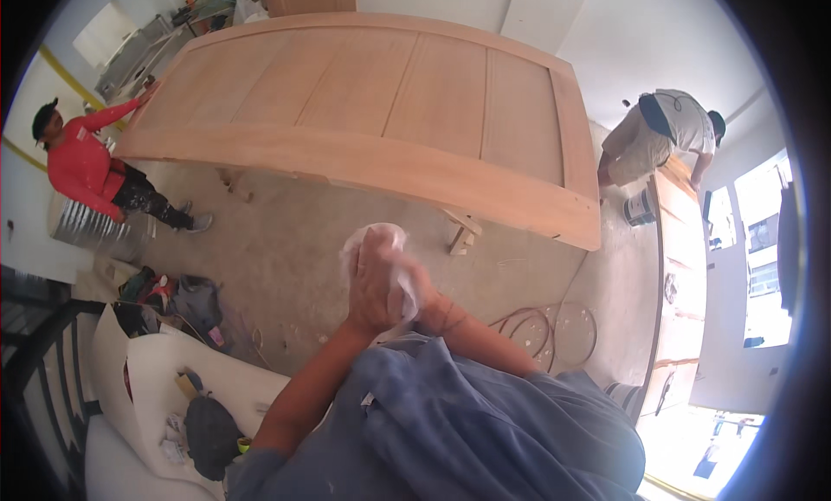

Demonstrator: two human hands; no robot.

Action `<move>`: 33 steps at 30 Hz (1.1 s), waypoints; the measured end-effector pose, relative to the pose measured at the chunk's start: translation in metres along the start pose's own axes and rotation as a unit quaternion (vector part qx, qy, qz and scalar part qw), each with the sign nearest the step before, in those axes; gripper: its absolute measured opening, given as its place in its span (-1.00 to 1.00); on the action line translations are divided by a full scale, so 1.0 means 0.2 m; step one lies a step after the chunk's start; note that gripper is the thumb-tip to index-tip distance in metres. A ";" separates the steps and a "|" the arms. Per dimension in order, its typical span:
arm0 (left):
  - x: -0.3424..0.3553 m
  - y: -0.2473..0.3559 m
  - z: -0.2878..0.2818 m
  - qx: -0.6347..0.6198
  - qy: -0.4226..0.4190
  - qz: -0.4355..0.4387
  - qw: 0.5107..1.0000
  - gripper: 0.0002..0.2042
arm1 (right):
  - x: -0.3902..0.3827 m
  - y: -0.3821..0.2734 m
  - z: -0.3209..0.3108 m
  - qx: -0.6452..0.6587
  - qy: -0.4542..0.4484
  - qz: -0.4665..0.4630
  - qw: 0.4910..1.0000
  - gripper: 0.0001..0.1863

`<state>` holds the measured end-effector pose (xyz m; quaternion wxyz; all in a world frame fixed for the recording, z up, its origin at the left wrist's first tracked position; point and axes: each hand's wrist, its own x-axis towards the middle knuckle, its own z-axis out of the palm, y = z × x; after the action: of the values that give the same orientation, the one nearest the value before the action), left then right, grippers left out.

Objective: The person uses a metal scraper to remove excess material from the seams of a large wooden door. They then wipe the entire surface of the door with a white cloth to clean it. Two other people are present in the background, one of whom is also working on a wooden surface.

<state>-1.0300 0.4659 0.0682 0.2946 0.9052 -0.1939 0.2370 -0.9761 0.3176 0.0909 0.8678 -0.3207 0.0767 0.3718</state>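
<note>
A crumpled white cloth (401, 303) is bunched between my two hands in front of my chest, above the concrete floor. My left hand (368, 284) is closed on it, with cloth showing around the fingertips. Pressed against it from the other side, my right hand (415, 277) also grips the cloth; its fingers are smeared by motion and partly hidden. Beyond my hands and apart from them lies a large panelled wooden door (363, 146), flat on a wooden trestle (463, 232).
On the left, a person in red (82, 163) touches the door's end. At right, another person (671, 124) bends over a long wooden piece (679, 276), near a bucket (639, 208). A coiled hose (550, 332) lies on the floor. Bags (199, 306) sit at left.
</note>
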 end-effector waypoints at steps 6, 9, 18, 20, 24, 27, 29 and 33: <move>-0.01 -0.05 0.39 -0.085 -0.156 -0.085 0.980 -0.08 | -0.17 -0.18 -0.62 -0.137 0.033 0.063 0.988 -0.44; -0.20 -0.20 0.57 -0.114 -0.155 -0.210 0.959 -0.20 | -0.38 -0.42 -0.93 -0.190 0.129 -0.124 0.965 -0.44; -1.71 -0.80 0.37 -0.040 -0.313 -0.722 0.615 -0.47 | -0.43 -1.45 -1.54 -0.853 0.384 -0.107 0.338 -0.26; -2.03 -0.81 0.24 -0.011 -0.204 -0.861 0.465 -0.56 | -0.24 -1.30 -1.52 -0.834 0.419 -0.158 0.322 -0.21; -2.43 -0.83 0.10 0.028 -0.380 -0.689 0.617 -0.60 | 0.20 -0.90 -1.30 -0.865 0.381 -0.198 0.259 -0.20; -2.47 -0.80 0.17 -0.072 -0.379 -0.709 0.591 -0.60 | 0.65 -0.60 -0.83 -0.852 0.318 -0.275 0.310 -0.24; -2.43 -0.88 0.25 -0.072 -0.395 -0.668 0.627 -0.63 | 1.01 -0.30 -0.57 -0.853 0.220 -0.395 0.261 -0.25; -2.25 -1.21 0.32 -0.008 -0.424 -0.489 0.762 -0.68 | 1.63 0.11 0.17 -0.836 0.083 -0.259 0.476 -0.32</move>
<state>-1.2575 0.7025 -0.3296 0.2658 0.8830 0.1678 -0.3486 -0.7633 0.5432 -0.0149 0.2350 -0.9290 -0.2858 -0.0102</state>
